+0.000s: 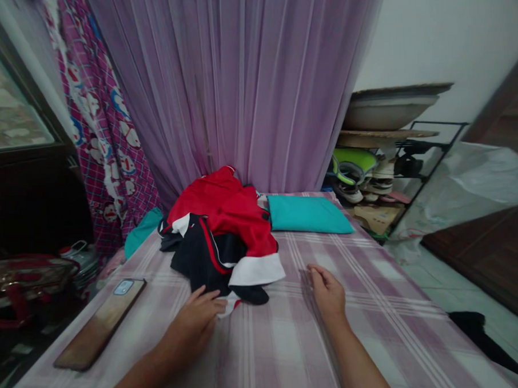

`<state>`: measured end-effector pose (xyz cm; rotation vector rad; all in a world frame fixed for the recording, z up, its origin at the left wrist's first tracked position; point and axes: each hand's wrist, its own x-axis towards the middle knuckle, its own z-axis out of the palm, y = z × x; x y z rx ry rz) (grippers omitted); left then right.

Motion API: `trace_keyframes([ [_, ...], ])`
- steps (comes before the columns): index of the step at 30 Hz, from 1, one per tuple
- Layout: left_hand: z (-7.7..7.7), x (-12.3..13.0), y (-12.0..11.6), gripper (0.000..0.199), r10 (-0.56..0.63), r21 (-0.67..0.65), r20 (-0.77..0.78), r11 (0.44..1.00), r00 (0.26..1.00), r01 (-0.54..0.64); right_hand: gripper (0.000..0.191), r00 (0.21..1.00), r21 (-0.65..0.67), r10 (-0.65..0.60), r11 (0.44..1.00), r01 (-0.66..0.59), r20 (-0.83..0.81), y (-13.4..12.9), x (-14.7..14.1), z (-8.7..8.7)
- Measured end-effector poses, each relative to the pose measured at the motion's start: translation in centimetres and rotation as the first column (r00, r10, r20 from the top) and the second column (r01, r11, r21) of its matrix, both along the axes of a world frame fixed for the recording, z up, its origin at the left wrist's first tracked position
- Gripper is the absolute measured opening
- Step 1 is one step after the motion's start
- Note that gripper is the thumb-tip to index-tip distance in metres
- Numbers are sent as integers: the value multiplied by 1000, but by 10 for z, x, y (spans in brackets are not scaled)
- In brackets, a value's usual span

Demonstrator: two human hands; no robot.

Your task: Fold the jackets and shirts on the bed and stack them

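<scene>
Teal bundle [309, 213] neat, clothes pile [225, 210] rumpled.
Our left hand [199, 316], fingers loosely spread, touches the pile; our right hand [328, 294] is half-curled, apparently empty.

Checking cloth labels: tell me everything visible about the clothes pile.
The clothes pile is a loose, crumpled heap of soft-looking fabric, red on top, black or navy nearer the camera, with white bands and red-and-white trim. It lies on the checked cloth, in front of the purple curtain; whether they touch is unclear. The left hand touches its near edge.
</scene>
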<state>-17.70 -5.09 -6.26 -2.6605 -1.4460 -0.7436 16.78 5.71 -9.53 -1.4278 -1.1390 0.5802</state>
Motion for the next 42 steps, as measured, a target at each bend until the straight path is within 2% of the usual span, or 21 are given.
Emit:
trace_keyframes([
  [2, -1, -2, -12, 36, -7, 12, 15, 1000, 1000, 7, 47, 1000, 15, -8, 1000, 9, -23, -1, 2, -1],
  [4, 8, -7, -11, 34, 42, 94, 34, 995, 999, -45, 49, 999, 25, 32, 999, -32, -8, -3, 0, -1],
  [7, 34, -18, 7, 37, 195, 238, 55, 950, 979, -202, 54, 986, 43, 146, 988, -150, 86, -8, -10, 0],
  [10, 55, -27, 36, 55, 306, 286, -3, 912, 952, -293, 64, 929, 82, 254, 955, -285, 269, -15, -29, 1],
  [12, 62, -28, 55, 59, 334, 283, -86, 912, 939, -298, 71, 872, 92, 264, 940, -328, 411, -18, -44, 2],
  [14, 66, -26, 70, 54, 312, 263, -176, 929, 934, -261, 72, 808, 52, 254, 942, -330, 531, -18, -56, 2],
  [15, 68, -24, 74, 47, 283, 243, -217, 943, 934, -229, 68, 774, 17, 259, 944, -329, 578, -18, -61, 3],
  [17, 71, -19, 77, 29, 206, 181, -273, 970, 940, -160, 46, 709, -50, 292, 939, -342, 642, -16, -65, 4],
  [19, 73, -15, 72, 20, 146, 114, -281, 986, 949, -118, 26, 675, -72, 325, 925, -374, 663, -14, -63, 6],
  [21, 75, -13, 57, 20, 128, 65, -260, 991, 957, -115, 25, 693, -40, 329, 916, -398, 642, -13, -59, 11],
  [24, 74, -9, 26, 25, 155, 30, -252, 988, 955, -152, 49, 752, 39, 292, 921, -388, 590, -17, -57, 21],
  [26, 72, -5, 5, 28, 154, 16, -248, 988, 956, -155, 70, 733, 21, 301, 919, -394, 609, -23, -62, 28],
  [27, 70, -3, -4, 28, 143, 13, -237, 990, 961, -144, 75, 699, -12, 327, 910, -415, 636, -26, -67, 30],
  [29, 68, 0, -19, 28, 114, 18, -203, 993, 972, -113, 63, 611, -91, 387, 884, -458, 691, -31, -76, 34],
  [31, 68, -3, -28, 29, 104, 43, -167, 994, 981, -98, 32, 557, -141, 429, 863, -484, 712, -34, -81, 38],
  [33, 72, -14, -34, 32, 132, 84, -107, 989, 985, -123, 17, 583, -146, 463, 849, -507, 667, -32, -77, 45],
  [35, 79, -30, -38, 35, 195, 130, -22, 973, 980, -191, 23, 689, -104, 471, 858, -503, 552, -29, -61, 56],
  [37, 85, -43, -42, 36, 254, 157, 34, 954, 967, -256, 32, 798, -36, 426, 890, -455, 426, -28, -38, 71],
  [38, 86, -46, -44, 36, 262, 156, 36, 952, 964, -264, 34, 828, 1, 400, 901, -435, 393, -29, -26, 79],
  [40, 83, -42, -47, 37, 228, 124, -2, 966, 974, -226, 35, 860, 61, 359, 912, -406, 363, -36, -7, 92],
  [42, 74, -25, -50, 38, 156, 66, -59, 986, 986, -152, 36, 886, 84, 331, 923, -375, 325, -46, 6, 98],
])
